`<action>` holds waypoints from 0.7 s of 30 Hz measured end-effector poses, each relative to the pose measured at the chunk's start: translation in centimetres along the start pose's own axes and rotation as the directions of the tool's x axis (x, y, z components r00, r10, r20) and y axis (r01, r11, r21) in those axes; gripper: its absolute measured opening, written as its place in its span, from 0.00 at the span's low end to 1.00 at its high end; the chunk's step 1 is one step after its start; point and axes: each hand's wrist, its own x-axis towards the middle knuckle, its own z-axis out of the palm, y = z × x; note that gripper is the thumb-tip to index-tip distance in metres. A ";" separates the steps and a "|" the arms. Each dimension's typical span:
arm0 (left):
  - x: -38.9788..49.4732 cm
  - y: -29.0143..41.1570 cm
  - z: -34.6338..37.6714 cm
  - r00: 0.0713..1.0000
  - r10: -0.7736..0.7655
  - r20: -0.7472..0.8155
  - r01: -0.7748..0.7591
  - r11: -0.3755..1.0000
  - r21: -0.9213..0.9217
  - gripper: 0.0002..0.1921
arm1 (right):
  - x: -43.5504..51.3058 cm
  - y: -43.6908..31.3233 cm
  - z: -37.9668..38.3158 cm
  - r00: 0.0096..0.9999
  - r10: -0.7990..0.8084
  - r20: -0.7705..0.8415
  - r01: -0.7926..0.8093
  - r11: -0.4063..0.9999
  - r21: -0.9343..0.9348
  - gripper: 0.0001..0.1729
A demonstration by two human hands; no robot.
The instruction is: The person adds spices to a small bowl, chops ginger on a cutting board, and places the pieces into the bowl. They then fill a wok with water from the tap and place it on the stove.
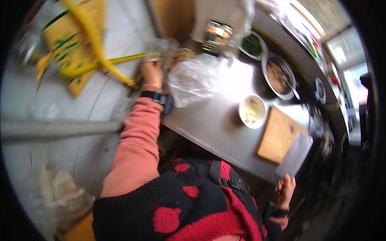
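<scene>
My left hand (151, 73) reaches to the table's left edge, its fingers at the end of a thin yellow tube or hose (126, 58), beside clear plastic bags (193, 79). Blur hides whether it grips anything. My right hand (286, 189), low at the right, is closed round the handle end of a cleaver (297, 153), whose broad grey blade lies over the corner of a wooden cutting board (276, 132). Left of the board stands a white bowl (252, 111) with pale yellow pieces inside.
Farther back on the metal table (211, 126) are a bowl of chopped greens (252, 45), a bowl of brownish food (276, 75) with a spoon, and a phone-like device (217, 37). A printed yellow sack (75, 51) and a grey pipe (60, 130) are at the left.
</scene>
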 end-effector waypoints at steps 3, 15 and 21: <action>0.9 -1.0 1.2 0.971 0.235 -0.039 -0.235 0.972 0.006 0.10 | -1.2 -0.1 1.1 0.998 -0.018 -0.052 0.018 1.000 0.002 0.09; -4.0 1.0 -3.6 0.994 0.030 0.108 0.000 0.964 -0.265 0.19 | 1.1 1.8 -0.1 0.922 -0.385 -0.034 0.327 0.824 -0.462 0.05; -8.6 7.8 -8.2 0.986 0.165 0.016 -0.154 0.949 -0.276 0.19 | 4.1 3.6 -2.0 0.813 -0.571 0.114 0.411 0.424 -0.807 0.17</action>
